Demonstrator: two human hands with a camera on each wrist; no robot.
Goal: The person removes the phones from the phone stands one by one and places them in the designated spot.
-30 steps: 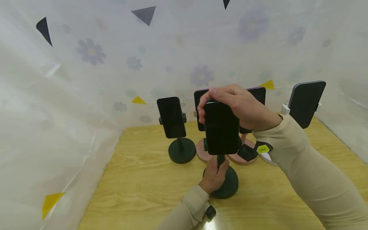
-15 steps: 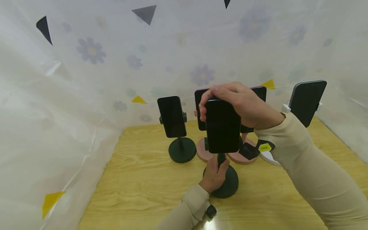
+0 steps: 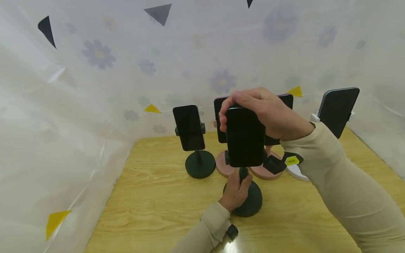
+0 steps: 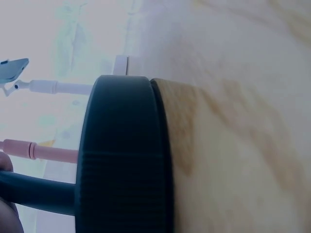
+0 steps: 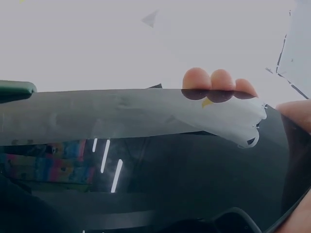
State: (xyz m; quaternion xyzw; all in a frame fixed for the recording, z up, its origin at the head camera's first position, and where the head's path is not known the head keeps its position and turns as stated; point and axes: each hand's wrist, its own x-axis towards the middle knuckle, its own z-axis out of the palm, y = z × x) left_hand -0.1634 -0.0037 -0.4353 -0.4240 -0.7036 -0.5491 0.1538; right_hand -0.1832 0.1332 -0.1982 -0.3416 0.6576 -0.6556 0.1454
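Observation:
A black-screened phone (image 3: 246, 137) sits upright in the clamp of a dark green phone stand (image 3: 253, 202), whose round base is on the wooden table. My left hand (image 3: 235, 191) grips the stand's stem below the phone; the left wrist view shows that stem (image 4: 43, 194) and the ridged base edge (image 4: 121, 155) close up. Over the phone's top edge, my right hand (image 3: 269, 112) is curled and holds it. Fingertips (image 5: 197, 80) on the far long edge appear in the right wrist view, near a green clamp arm (image 5: 14, 90). The phone's back is hidden.
Behind stands another dark green stand with a phone (image 3: 189, 128). Two pink stands (image 3: 224, 168) with phones are partly hidden by my right hand and the front phone. A white stand's phone (image 3: 338, 112) is at right. Patterned sheeting (image 3: 190, 52) surrounds the wooden table (image 3: 148, 203).
The front phone and my right hand have shifted very slightly up and right. My left hand keeps its grip on the stem, and the head view has tilted a little.

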